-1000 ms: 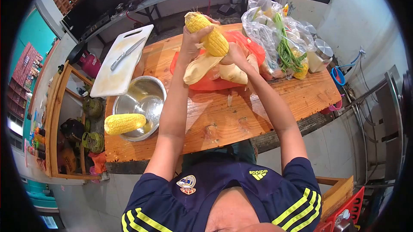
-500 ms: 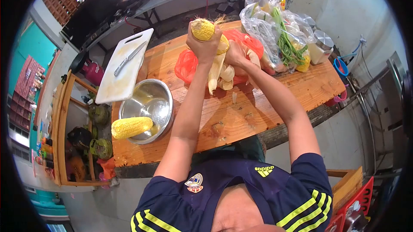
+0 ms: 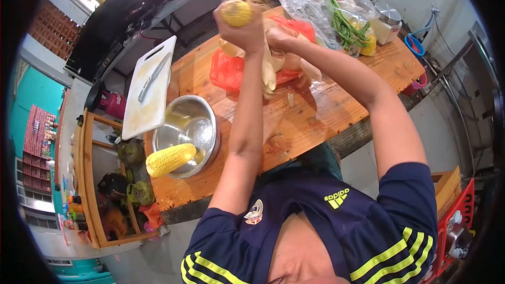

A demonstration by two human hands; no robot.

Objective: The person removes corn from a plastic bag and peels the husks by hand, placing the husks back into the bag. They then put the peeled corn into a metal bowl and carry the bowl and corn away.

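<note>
My left hand (image 3: 243,34) is wrapped around an ear of corn (image 3: 235,13), whose yellow tip end pokes out above the fist. Brown corn silk shows behind it. Close on the right, my right hand (image 3: 279,37) is closed on the pale corn husk (image 3: 269,73), part of which hangs down between my arms; its fingertips are partly hidden. Under both hands lies a red plastic bag (image 3: 227,72) with more husks on it. A peeled ear of corn (image 3: 171,160) rests across the rim of a steel bowl (image 3: 214,131) to the left.
A white cutting board (image 3: 138,81) with a knife (image 3: 152,78) on it lies at the table's left edge, beside the bowl. Clear plastic bags (image 3: 310,5) with green vegetables (image 3: 344,26) and a lidded jar (image 3: 386,23) stand at the back right of the wooden table (image 3: 300,131).
Both hands have moved up and away from me with the corn, and the left fist now covers more of it. The whole view has turned slightly. The bowl's corn stays put.
</note>
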